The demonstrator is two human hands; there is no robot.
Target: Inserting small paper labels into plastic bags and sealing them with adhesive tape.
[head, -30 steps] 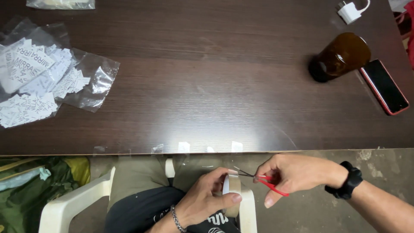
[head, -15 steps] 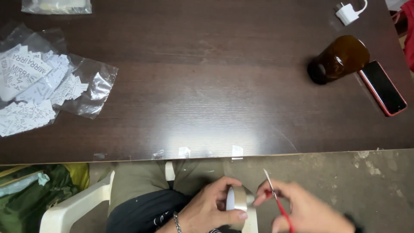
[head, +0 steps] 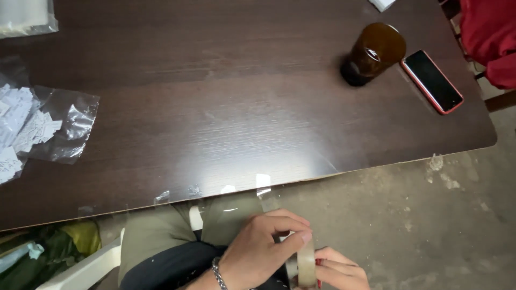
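Dark wood fills most of the view: the table [head: 226, 107] runs from left to right, its near edge carrying several short strips of clear tape [head: 262, 182]. At its left lie clear plastic bags [head: 64, 126] of white paper scraps. Far right stands a brown glass jar [head: 372, 53], with a red-cased phone [head: 432, 80] just beside it. Below the table edge, bare concrete floor [head: 419, 225] spreads to the right, and a white plastic chair [head: 80, 268] shows at near left.

Near the bottom edge, the left hand [head: 263, 252] pinches a roll of clear tape [head: 305, 263] between thumb and fingers. The right hand [head: 338, 271] curls just beside the roll, closed around something red that is mostly hidden.
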